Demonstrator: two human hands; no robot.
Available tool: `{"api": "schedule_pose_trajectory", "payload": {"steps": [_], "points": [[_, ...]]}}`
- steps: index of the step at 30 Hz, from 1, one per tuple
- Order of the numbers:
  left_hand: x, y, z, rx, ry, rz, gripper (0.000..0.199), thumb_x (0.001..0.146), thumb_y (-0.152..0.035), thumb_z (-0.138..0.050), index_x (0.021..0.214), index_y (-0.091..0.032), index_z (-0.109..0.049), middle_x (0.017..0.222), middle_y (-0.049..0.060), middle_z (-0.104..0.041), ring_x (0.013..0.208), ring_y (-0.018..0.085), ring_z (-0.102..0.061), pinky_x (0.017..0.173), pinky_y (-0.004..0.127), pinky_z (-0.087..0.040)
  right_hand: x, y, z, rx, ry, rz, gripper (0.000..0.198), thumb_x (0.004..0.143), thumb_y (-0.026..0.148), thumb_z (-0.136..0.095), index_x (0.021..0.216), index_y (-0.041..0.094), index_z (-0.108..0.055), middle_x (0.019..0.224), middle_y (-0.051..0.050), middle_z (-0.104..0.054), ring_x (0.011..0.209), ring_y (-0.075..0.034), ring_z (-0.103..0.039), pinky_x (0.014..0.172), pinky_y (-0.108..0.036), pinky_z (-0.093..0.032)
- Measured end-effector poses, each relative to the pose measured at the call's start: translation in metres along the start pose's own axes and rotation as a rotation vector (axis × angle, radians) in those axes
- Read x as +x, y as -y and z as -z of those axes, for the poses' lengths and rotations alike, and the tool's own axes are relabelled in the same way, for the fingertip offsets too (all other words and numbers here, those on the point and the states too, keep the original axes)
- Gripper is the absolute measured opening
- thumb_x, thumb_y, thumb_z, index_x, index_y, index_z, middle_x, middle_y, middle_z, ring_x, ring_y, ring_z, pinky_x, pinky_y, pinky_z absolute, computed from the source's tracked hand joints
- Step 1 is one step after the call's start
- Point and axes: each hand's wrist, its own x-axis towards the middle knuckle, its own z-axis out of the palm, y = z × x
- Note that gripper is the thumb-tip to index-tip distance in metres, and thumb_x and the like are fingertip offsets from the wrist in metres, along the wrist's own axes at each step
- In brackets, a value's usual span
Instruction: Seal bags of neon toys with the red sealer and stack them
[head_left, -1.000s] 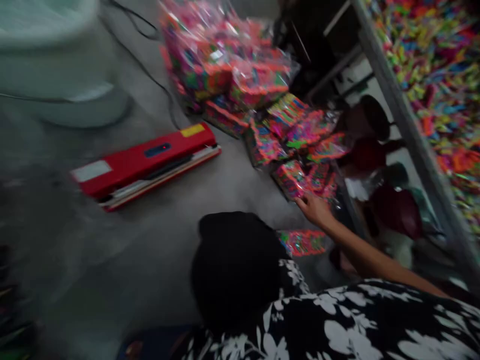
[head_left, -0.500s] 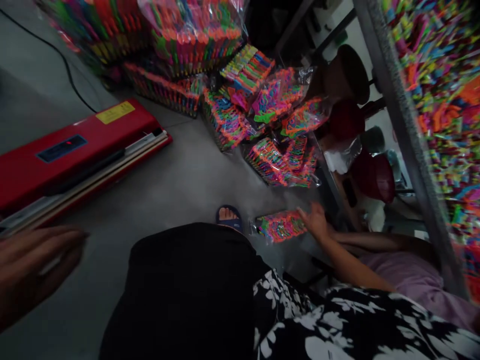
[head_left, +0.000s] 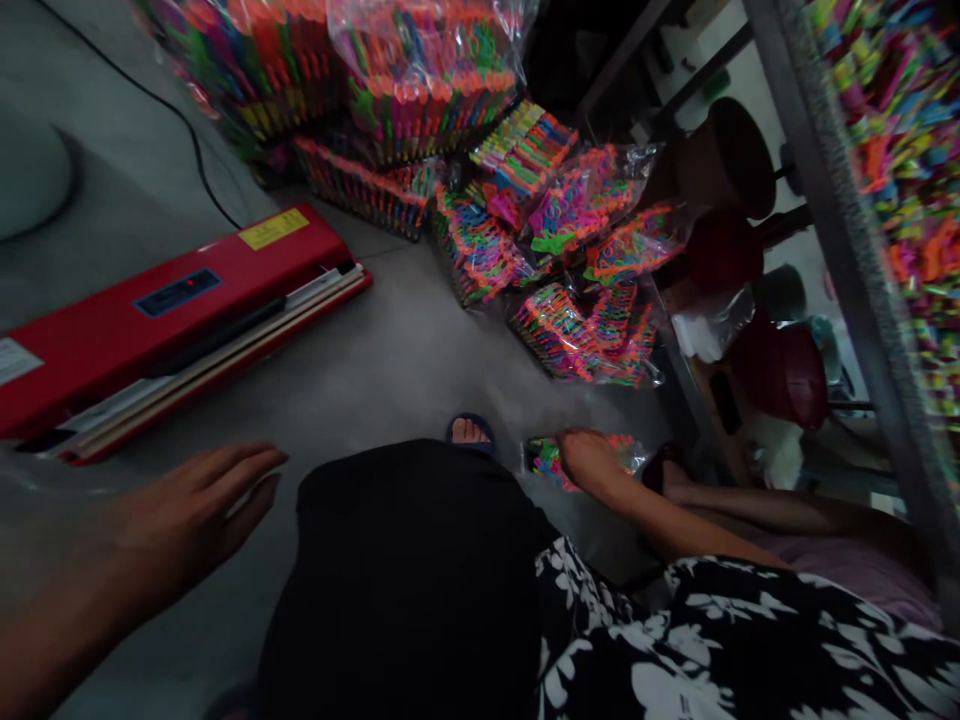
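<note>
My right hand (head_left: 594,460) reaches down from a floral sleeve onto a small clear bag of bright plastic pieces (head_left: 541,458) lying on the floor. Its fingers are bent round the bag's top, and the fingertips are hidden beneath the hand. On the other side, my left hand (head_left: 214,500) hovers over the floor with fingers stretched out and nothing in them. Just beyond it lies a red heat sealer (head_left: 247,275) with a yellow label and a small lit panel.
Filled clear bags (head_left: 585,330) of similar pieces lie in a heap ahead. Larger bags (head_left: 435,80) stack behind them. A metal-edged table (head_left: 817,170) heaped with loose colourful pieces runs along the right. Another person's bare leg (head_left: 757,510) shows below it. A black cable (head_left: 196,150) trails behind the sealer.
My right hand has moved left and down from the bag's right end onto its top, its fingers closing. My left hand has come further into view, moving right. The view has shifted slightly left.
</note>
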Motion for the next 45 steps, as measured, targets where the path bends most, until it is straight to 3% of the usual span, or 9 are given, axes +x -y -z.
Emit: {"api": "schedule_pose_trajectory", "payload": {"steps": [7,13,17,21,24,30,38,43,45], "points": [[0.054,-0.076,-0.061,-0.152,0.010,-0.133,0.036,0.093,-0.055,-0.059,0.117,-0.031,-0.072,0.105,0.004,-0.077,0.089,0.024,-0.074,0.081,0.038,-0.059,-0.006,-0.023,0.067,0.014,-0.213,0.034,0.037,0.108,0.031,-0.041,0.103,0.016,-0.074,0.100,-0.014,-0.078,0.096,-0.023,-0.074,0.083,-0.028,-0.051],[0.107,-0.134,-0.102,-0.245,0.049,-0.117,0.086,0.085,-0.066,-0.074,0.155,-0.023,-0.047,0.150,0.019,-0.057,0.138,0.037,-0.056,0.112,0.049,-0.048,-0.012,-0.004,0.135,0.137,-0.435,0.305,0.042,0.110,0.039,-0.038,0.110,0.021,-0.076,0.106,-0.010,-0.079,0.096,-0.023,-0.074,0.086,-0.032,-0.056],[0.138,-0.131,-0.070,-0.135,0.049,-0.063,0.091,0.081,-0.069,-0.076,0.154,-0.022,-0.047,0.146,0.020,-0.059,0.136,0.040,-0.056,0.111,0.049,-0.046,-0.004,0.021,0.166,0.215,-0.509,0.465,0.041,0.111,0.039,-0.037,0.119,0.022,-0.074,0.119,-0.010,-0.077,0.105,-0.024,-0.074,0.093,-0.035,-0.058],[0.153,-0.110,-0.021,0.021,0.083,-0.059,0.057,0.081,-0.050,-0.083,0.130,-0.024,-0.067,0.116,0.013,-0.072,0.111,0.036,-0.069,0.096,0.043,-0.051,0.014,0.052,0.185,0.268,-0.551,0.608,0.043,0.112,0.038,-0.036,0.120,0.021,-0.074,0.122,-0.010,-0.076,0.110,-0.023,-0.073,0.100,-0.036,-0.057],[0.143,-0.099,0.005,0.176,0.023,-0.044,0.019,0.091,-0.035,-0.072,0.106,-0.025,-0.075,0.096,0.009,-0.074,0.098,0.032,-0.070,0.087,0.038,-0.050,0.033,0.067,0.193,0.298,-0.593,0.640,0.042,0.112,0.038,-0.037,0.119,0.020,-0.075,0.120,-0.011,-0.077,0.109,-0.024,-0.073,0.099,-0.037,-0.057],[0.102,-0.096,0.028,0.185,-0.131,-0.006,0.024,0.099,-0.034,-0.059,0.116,-0.029,-0.076,0.096,0.004,-0.077,0.086,0.024,-0.070,0.080,0.032,-0.050,0.064,0.061,0.195,0.348,-0.619,0.702,0.040,0.111,0.035,-0.036,0.125,0.021,-0.071,0.126,-0.010,-0.074,0.118,-0.025,-0.070,0.106,-0.043,-0.055],[0.103,-0.098,0.041,-0.045,-0.205,0.057,0.021,0.097,-0.029,-0.061,0.107,-0.025,-0.079,0.087,0.001,-0.077,0.077,0.019,-0.069,0.074,0.028,-0.048,0.076,0.077,0.167,0.206,-0.646,0.881,0.079,0.086,0.045,-0.081,0.157,0.034,-0.049,0.177,-0.008,-0.013,0.160,-0.040,-0.023,0.125,-0.062,-0.036],[0.100,-0.098,0.061,-0.087,-0.119,0.072,0.022,0.096,-0.033,-0.061,0.105,-0.023,-0.079,0.081,-0.001,-0.074,0.071,0.016,-0.064,0.070,0.025,-0.047,0.094,0.076,0.173,0.225,-0.703,1.005,0.018,0.096,0.030,-0.070,0.113,0.023,-0.073,0.179,-0.004,-0.005,0.162,-0.038,-0.017,0.129,-0.060,-0.027],[0.095,-0.090,0.071,-0.107,-0.079,0.087,0.025,0.095,-0.039,-0.063,0.105,-0.022,-0.079,0.081,-0.001,-0.074,0.072,0.016,-0.064,0.070,0.025,-0.048,0.101,0.071,0.177,0.358,-0.656,0.998,0.013,0.100,0.030,-0.065,0.092,0.020,-0.070,0.177,-0.006,-0.015,0.159,-0.036,-0.027,0.127,-0.057,-0.034]]}}
